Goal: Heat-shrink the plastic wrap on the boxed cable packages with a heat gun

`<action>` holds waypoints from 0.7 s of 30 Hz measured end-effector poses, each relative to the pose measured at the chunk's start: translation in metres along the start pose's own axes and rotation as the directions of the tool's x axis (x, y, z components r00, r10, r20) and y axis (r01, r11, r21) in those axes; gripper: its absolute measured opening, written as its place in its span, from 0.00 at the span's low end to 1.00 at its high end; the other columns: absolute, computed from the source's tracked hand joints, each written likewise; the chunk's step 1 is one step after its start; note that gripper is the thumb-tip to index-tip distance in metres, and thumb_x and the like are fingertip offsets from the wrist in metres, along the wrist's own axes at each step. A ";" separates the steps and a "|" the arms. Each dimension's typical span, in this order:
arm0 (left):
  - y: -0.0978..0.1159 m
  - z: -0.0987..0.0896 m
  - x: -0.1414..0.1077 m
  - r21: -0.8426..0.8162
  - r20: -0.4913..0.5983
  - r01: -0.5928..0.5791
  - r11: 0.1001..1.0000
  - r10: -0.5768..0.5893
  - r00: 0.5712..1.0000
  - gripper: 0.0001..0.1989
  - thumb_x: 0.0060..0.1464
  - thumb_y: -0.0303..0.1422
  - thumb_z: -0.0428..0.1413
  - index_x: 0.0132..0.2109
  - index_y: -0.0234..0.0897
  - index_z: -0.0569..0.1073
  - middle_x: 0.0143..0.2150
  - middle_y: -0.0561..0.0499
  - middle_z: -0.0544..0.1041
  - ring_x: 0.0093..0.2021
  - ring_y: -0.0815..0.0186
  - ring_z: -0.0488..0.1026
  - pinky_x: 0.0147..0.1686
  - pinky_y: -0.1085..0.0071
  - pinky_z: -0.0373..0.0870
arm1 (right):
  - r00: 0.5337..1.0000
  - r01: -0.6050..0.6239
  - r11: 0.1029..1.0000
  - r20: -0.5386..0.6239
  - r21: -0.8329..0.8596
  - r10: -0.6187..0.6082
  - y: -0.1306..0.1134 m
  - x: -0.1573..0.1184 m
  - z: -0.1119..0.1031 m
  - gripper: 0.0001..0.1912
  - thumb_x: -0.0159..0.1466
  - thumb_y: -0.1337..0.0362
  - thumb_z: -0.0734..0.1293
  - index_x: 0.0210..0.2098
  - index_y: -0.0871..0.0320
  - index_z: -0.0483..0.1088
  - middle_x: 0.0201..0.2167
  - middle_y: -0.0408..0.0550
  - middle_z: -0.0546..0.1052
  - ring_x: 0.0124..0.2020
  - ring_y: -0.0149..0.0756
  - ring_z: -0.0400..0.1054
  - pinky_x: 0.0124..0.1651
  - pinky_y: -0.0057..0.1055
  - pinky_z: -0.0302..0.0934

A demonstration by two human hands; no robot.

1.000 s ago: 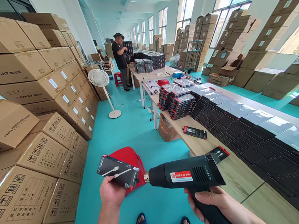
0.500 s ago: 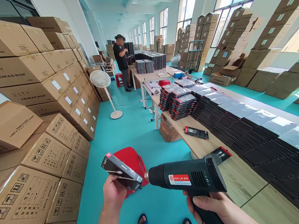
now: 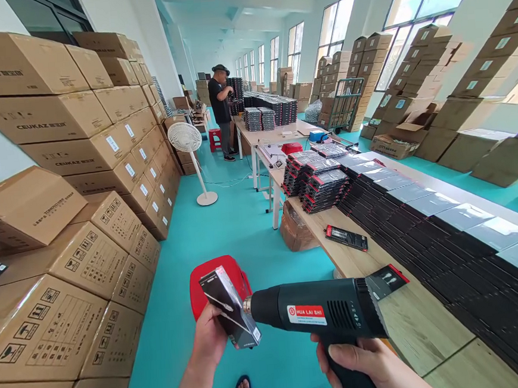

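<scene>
My left hand (image 3: 210,336) grips a small black box (image 3: 230,307) with a cable picture on its side, held tilted over the floor. Wrapped round the handle of a dark green heat gun (image 3: 317,310) is my right hand (image 3: 357,362). The gun's metal nozzle points left at the box, very near its right side; whether they touch I cannot tell. Behind the box stands a red stool (image 3: 203,279). On the wooden table (image 3: 413,331) to the right lie a slim black package (image 3: 346,237) and a flat black package (image 3: 388,281).
Long rows of black boxes (image 3: 423,235) and a wrapped stack (image 3: 324,190) stand on the table. Cardboard boxes (image 3: 73,334) are piled at the left. A white fan (image 3: 184,138) stands on the floor ahead. Farther back, a person (image 3: 222,110) stands at another table.
The black box has moved right and turned more steeply in my left hand, showing more of its side. The heat gun has shifted slightly left. The view has turned a little to the left.
</scene>
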State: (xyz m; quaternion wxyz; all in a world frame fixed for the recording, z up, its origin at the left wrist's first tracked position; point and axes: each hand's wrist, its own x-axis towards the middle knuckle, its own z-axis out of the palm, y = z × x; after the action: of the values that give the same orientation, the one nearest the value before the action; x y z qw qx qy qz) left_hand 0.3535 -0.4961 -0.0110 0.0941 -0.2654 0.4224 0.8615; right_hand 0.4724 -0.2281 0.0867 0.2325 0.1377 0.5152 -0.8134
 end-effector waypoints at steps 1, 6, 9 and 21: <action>-0.002 -0.002 -0.001 0.046 0.017 0.006 0.999 -0.007 1.000 0.08 0.38 0.27 0.57 0.30 0.32 0.76 0.27 0.44 0.80 0.29 0.52 0.77 0.30 0.59 0.73 | 1.000 0.016 1.000 0.010 -0.016 -0.016 -0.002 0.003 0.000 0.22 0.55 0.51 0.74 0.42 0.60 0.75 0.31 0.48 0.76 0.26 0.34 0.68 0.28 0.30 0.60; -0.010 -0.009 -0.005 0.165 0.129 -0.026 0.986 0.004 0.992 0.10 0.39 0.31 0.57 0.33 0.34 0.77 0.26 0.47 0.79 0.28 0.54 0.76 0.30 0.60 0.72 | 0.999 0.032 0.997 0.026 -0.068 -0.030 -0.017 0.015 0.002 0.21 0.57 0.51 0.74 0.42 0.61 0.74 0.31 0.49 0.76 0.27 0.34 0.68 0.28 0.30 0.61; -0.013 -0.012 -0.006 0.174 0.148 -0.035 0.984 0.009 0.989 0.08 0.40 0.31 0.58 0.31 0.35 0.76 0.24 0.50 0.78 0.26 0.57 0.75 0.29 0.62 0.72 | 0.998 0.046 0.992 0.045 -0.116 -0.041 -0.029 0.019 0.004 0.20 0.58 0.51 0.73 0.42 0.61 0.74 0.32 0.49 0.76 0.28 0.35 0.68 0.29 0.31 0.61; -0.021 -0.026 -0.001 0.213 0.168 -0.045 0.976 0.009 0.986 0.06 0.43 0.32 0.56 0.31 0.36 0.75 0.24 0.50 0.78 0.25 0.59 0.74 0.27 0.64 0.72 | 0.991 0.092 0.956 0.118 -0.280 -0.061 -0.074 0.038 0.011 0.17 0.59 0.55 0.72 0.41 0.61 0.72 0.31 0.49 0.78 0.28 0.37 0.71 0.28 0.32 0.63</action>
State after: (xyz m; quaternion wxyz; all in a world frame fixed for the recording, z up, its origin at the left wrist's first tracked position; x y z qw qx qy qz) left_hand 0.3728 -0.5033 -0.0376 0.1454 -0.1753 0.5080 0.8307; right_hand 0.4019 -0.2209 0.1309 0.2456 0.0387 0.6184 -0.7455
